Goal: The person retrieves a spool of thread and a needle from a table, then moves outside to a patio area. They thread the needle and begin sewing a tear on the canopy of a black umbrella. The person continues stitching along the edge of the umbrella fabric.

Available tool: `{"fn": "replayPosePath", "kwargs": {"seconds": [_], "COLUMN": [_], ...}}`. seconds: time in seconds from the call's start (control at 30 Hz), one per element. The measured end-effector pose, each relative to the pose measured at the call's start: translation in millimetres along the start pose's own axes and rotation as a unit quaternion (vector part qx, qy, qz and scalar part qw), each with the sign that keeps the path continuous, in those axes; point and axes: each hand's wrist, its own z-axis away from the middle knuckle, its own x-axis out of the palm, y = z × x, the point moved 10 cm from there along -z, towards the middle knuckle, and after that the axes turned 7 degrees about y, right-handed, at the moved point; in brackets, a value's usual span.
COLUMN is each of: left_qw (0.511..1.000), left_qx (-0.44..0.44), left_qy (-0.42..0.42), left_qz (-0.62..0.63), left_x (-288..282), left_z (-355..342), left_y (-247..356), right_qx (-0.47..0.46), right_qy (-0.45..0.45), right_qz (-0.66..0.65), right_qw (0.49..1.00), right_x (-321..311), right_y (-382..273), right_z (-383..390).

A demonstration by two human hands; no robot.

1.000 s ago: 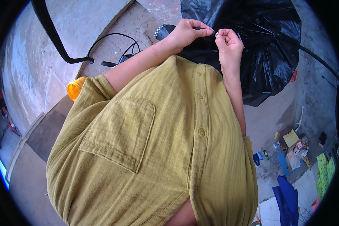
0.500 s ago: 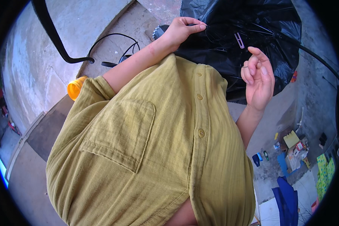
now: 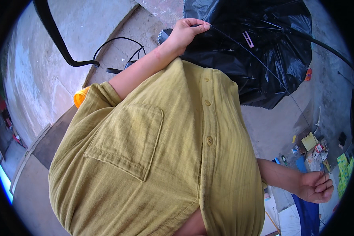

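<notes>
A black umbrella (image 3: 259, 74) with shiny cloth and thin metal ribs lies spread in front of me. Over its far left part, my left hand (image 3: 187, 34) is closed in a pinch, thumb against forefinger. From those fingertips a taut dark thread (image 3: 266, 67) runs down across the cloth to the right. Its other end reaches my right hand (image 3: 315, 187), held far out at the lower right with the fingers curled closed around it. Whether the left fingers also grip cloth, or the right ones a needle, I cannot tell. A pink hair clip (image 3: 247, 39) sits on the umbrella.
Left of the umbrella lie a black cable (image 3: 118, 38) and a black strap (image 3: 59, 39). A yellow-orange round object (image 3: 81, 96) shows beside my left sleeve. Small boxes and scraps (image 3: 312, 147), blue cloth (image 3: 307, 214) and green patterned cloth (image 3: 343, 173) are at the lower right.
My right hand has swung from beside the umbrella out to the lower right and closed, with the thread now stretched tight. My left hand stays pinched, shifted slightly left.
</notes>
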Motion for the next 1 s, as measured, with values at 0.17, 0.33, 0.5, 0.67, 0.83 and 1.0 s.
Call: {"fn": "replayPosePath", "kwargs": {"seconds": [0.17, 0.33, 0.5, 0.67, 0.83, 1.0], "left_qw": [1.0, 0.999, 1.0, 0.999, 0.999, 0.999], "left_qx": [-0.001, -0.027, -0.026, -0.037, -0.045, -0.049], "left_qy": [-0.001, 0.012, -0.007, -0.023, -0.014, -0.023], "left_qz": [-0.006, 0.011, -0.015, -0.014, -0.015, 0.0], "left_x": [0, -11, -12, -8, -9, -6], "left_z": [3, -1, 1, 3, 6, 11], "left_y": [5, -4, -5, -6, -6, -5], "right_qx": [-0.069, -0.06, -0.113, 0.197, 0.201, 0.157], "right_qy": [0.087, 0.079, 0.133, -0.16, -0.464, -0.487], "right_qz": [-0.023, -0.142, 0.047, 0.142, 0.243, 0.214], "right_qw": [0.994, 0.985, 0.984, 0.957, 0.828, 0.832], "right_x": [-51, -87, -64, 118, 211, 221], "right_y": [-38, -45, -32, 146, 270, 291], "right_z": [-13, -30, -21, 90, 217, 241]}}
